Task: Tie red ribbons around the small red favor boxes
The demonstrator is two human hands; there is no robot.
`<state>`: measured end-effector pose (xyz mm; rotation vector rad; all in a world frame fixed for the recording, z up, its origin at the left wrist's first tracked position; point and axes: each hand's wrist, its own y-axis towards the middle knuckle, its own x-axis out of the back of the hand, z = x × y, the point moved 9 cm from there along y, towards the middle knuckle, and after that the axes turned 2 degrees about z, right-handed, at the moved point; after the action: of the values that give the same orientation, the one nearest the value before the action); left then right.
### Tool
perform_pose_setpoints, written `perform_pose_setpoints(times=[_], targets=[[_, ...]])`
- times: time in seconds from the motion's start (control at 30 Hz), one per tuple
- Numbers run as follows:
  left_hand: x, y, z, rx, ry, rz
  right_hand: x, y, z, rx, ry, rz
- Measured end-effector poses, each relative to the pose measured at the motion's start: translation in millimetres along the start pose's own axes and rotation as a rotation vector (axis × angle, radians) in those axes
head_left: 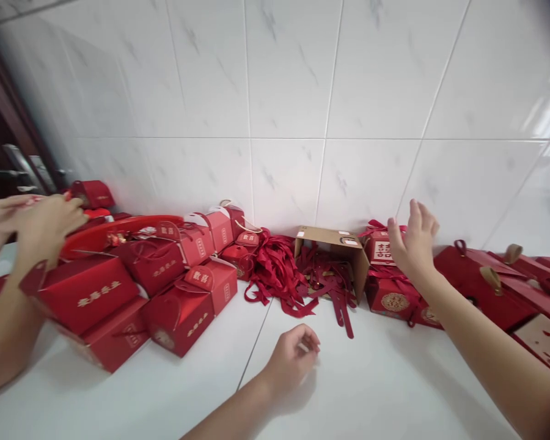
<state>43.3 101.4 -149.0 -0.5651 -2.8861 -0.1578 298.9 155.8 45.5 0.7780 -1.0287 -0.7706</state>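
Note:
My left hand (294,355) hovers low over the white tabletop, its fingers curled in toward the thumb in a loose ring; I see nothing inside. Ahead of it lie a heap of dark red ribbons (279,272) and an open cardboard box (332,237) with dark red strips (330,278) spilling from its front. My right hand (413,239) is raised with thumb and fingers apart, holding nothing. Beside and behind its wrist stands a small red gift box (379,249) tied with ribbon, stacked on another red gift box (392,299).
Red gift boxes (178,311) are stacked at the left beside a red tray (98,235). Another person's hands (50,223) work at the far left. Larger red boxes (472,281) line the right. A tiled wall (284,177) closes off the back.

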Motion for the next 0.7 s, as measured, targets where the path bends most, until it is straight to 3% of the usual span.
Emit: perform_pose_setpoints(times=[0.1, 0.17, 0.27, 0.37, 0.43, 0.5, 0.6, 0.7], targets=[[41.6, 2.1, -42.6, -0.086, 0.29, -0.209, 19.6, -25.3, 55.2, 0.169, 0.222, -0.111], [91.4, -0.3, -77.4, -0.086, 0.479, -0.407, 16.9, -44.4, 78.0, 0.223, 0.387, -0.059], [174.2, -13.6, -115.0, 0.045, 0.73, -0.683, -11.8, -69.4, 89.0, 0.169, 0.592, 0.14], [234.9, -27.4, -112.6, 0.312, 0.908, -0.828, -66.1, -103.0, 98.4, 0.141, 0.555, 0.532], [253.3, -29.2, -96.1, 0.444, 0.985, -0.835, -100.9, -136.4, 108.3, 0.216, 0.426, 0.824], [257.9, -25.2, -78.2, 0.523, 1.037, -0.798, -123.9, -165.7, 112.1, 0.261, 0.307, 0.995], [253.5, -17.4, -67.6, 0.569, 1.099, -0.742, -140.9, -188.3, 110.0, 0.237, 0.202, 1.052], [246.8, -13.9, -78.5, 0.564, 1.138, -0.698, -146.9, -196.6, 107.8, 0.219, 0.124, 1.069]])
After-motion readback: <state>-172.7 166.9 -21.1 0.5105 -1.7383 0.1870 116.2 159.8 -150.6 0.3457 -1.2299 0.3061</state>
